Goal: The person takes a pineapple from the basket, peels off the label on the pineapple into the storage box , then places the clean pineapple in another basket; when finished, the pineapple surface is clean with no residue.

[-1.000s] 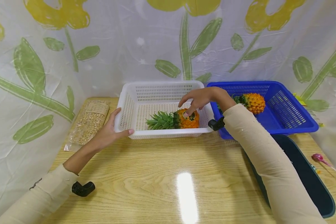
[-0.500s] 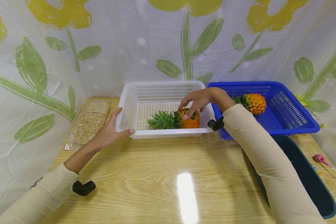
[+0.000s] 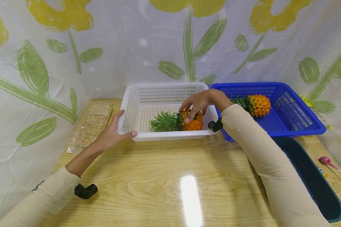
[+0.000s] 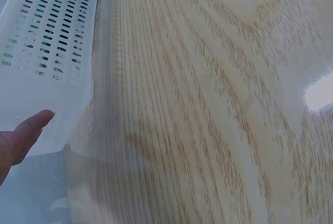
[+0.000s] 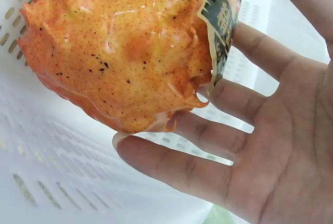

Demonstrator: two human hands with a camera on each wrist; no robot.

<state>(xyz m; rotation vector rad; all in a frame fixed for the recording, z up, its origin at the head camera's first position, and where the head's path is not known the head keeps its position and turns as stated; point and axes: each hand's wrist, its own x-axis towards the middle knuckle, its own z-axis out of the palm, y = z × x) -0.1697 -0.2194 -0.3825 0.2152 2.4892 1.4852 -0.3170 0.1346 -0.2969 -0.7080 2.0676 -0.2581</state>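
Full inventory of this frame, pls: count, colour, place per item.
white basket: 1, white, table centre back.
pineapple in white basket: 1, orange with green crown, lying on its side.
blue basket: 1, blue, right of the white one.
pineapple in blue basket: 1, orange, lying on its side.
packet of grains: 1, clear with tan contents, table left.
dark tray: 1, dark, table right front.
pink item: 1, pink, far right; too small to identify.
table: 1, light wood.
left hand: holds white basket's front left corner.
right hand: fingers touch the pineapple in white basket.
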